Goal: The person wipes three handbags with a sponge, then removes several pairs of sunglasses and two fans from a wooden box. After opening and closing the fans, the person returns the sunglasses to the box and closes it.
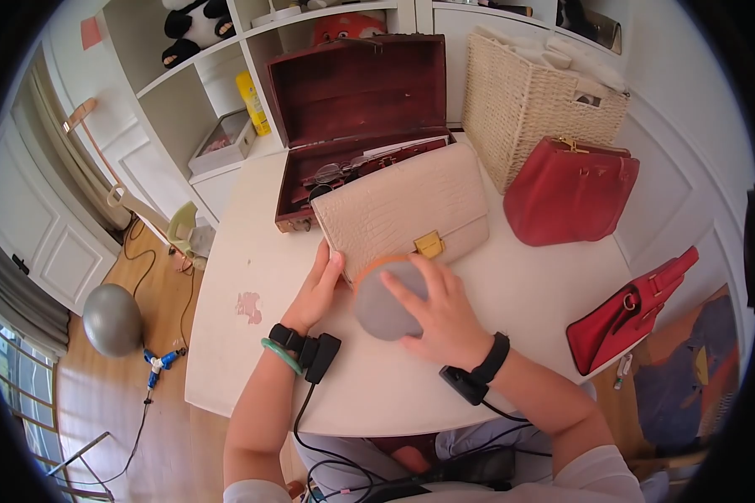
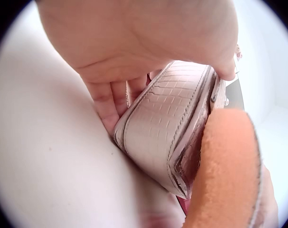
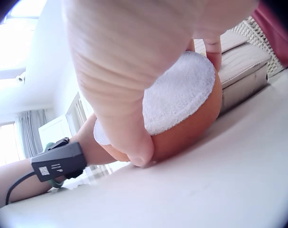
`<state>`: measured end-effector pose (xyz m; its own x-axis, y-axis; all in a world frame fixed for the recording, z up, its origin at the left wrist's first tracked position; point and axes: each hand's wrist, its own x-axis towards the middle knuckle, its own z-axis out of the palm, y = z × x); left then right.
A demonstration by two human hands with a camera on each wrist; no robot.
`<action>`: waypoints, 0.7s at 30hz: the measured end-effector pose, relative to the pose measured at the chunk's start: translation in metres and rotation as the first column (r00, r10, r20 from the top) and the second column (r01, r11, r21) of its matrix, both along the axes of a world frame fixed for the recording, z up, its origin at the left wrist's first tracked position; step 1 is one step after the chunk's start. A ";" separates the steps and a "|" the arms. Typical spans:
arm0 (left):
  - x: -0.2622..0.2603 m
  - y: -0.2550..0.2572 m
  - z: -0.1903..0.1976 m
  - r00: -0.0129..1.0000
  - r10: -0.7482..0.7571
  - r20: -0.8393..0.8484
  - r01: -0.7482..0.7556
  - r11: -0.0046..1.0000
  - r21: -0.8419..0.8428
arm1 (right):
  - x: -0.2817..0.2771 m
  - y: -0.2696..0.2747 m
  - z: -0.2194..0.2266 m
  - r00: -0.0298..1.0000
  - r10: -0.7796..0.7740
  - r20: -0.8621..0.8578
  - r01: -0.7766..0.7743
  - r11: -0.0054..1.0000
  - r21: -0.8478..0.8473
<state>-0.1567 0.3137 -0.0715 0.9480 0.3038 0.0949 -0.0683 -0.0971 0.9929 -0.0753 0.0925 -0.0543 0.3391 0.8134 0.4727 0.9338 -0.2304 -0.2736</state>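
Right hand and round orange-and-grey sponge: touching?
Touching. In the right wrist view, the right hand presses its thumb against the round orange-and-grey sponge.

Gold clasp (image 1: 429,244) facing up, a pale-pink croc-textured bag (image 1: 394,197) rests just behind a tilted, round grey-and-orange sponge (image 1: 380,307).

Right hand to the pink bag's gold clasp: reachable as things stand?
Probably yes: the gold clasp lies uncovered just beyond the right hand, and the left hand holds the pink bag. The right hand grips the round pad, though, so it may need to put that down first.
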 end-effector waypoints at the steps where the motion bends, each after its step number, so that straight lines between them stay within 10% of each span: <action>1: 0.000 -0.001 0.002 1.000 0.003 -0.008 -0.003 1.000 0.007 | 0.003 -0.003 0.000 0.999 -0.032 0.033 0.032 0.999 -0.025; 4: -0.001 -0.002 0.002 1.000 0.017 -0.011 -0.016 1.000 0.017 | 0.020 -0.012 0.006 0.967 -0.253 -0.012 0.253 0.964 0.075; 11: -0.001 -0.003 0.006 1.000 -0.011 -0.020 0.012 1.000 0.024 | 0.016 -0.011 0.004 0.994 -0.109 -0.015 0.109 0.993 0.054; 16: 0.003 -0.005 0.003 0.999 -0.020 0.045 0.020 1.000 0.004 | 0.078 -0.041 -0.003 0.857 -0.495 -0.145 0.516 0.818 0.254; 21: 0.005 -0.006 0.003 0.997 -0.025 0.077 0.026 1.000 -0.017 | 0.080 -0.055 -0.006 0.839 -0.488 -0.241 0.507 0.862 0.020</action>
<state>-0.1520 0.3081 -0.0686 0.9456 0.2818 0.1623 -0.1464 -0.0768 0.9862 0.0049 0.0376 -0.0605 0.7905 0.4698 0.3929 0.6124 -0.6161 -0.4954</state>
